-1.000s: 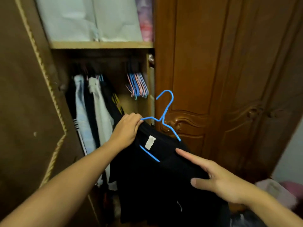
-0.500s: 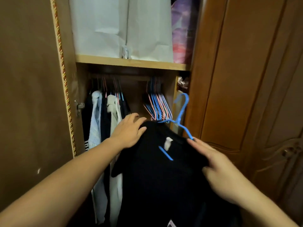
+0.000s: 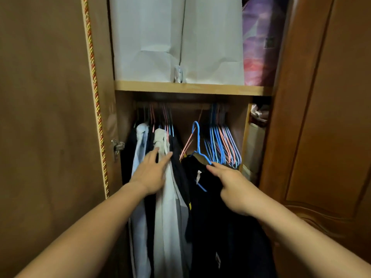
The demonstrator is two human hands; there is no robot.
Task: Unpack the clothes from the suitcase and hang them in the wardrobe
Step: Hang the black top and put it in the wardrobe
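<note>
Head view. Left hand (image 3: 153, 173), fingers straight, presses the hung clothes (image 3: 160, 197) toward 9 o'clock. Right hand (image 3: 233, 187) grips the shoulder of 1 black shirt (image 3: 208, 207) on 1 blue hanger (image 3: 197, 141), whose hook sits below the rail at 12 o'clock, not yet hooked on. Risk: the hook may snag the cluster of empty hangers (image 3: 222, 145) at 1 o'clock, too bunched to count, or the shirt may slide off its hanger if tilted. 2 white bags (image 3: 176, 37) stand on the shelf (image 3: 190, 88).

shelf (image 3: 192, 88) w/ white bags (image 3: 176, 41), purple pkg (image 3: 259, 41)
</note>
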